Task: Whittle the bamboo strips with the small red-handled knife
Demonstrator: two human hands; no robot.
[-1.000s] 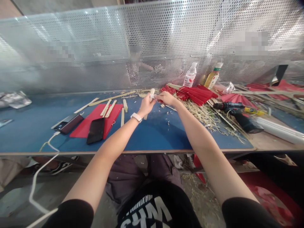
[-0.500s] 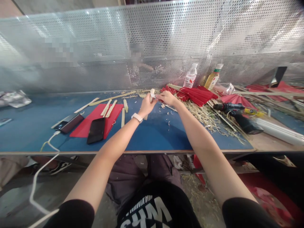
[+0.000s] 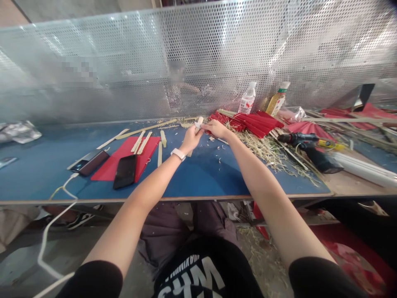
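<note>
Toward eleven o'clock from the body, a smooth red sheet [image 3: 105, 167] bears slim pale strips [image 3: 144, 142]. Near twelve, the left hand [image 3: 191, 138] grips a flat, round-ended slat [image 3: 201, 119], long axis roughly seven to one o'clock. At its upper end, the right hand [image 3: 217, 129], about two o'clock from the left, pinches a small white piece [image 3: 199, 125], material unclear. Toward one o'clock lie wispy shavings [image 3: 263, 150], pleated red material [image 3: 256, 124] beyond.
</note>
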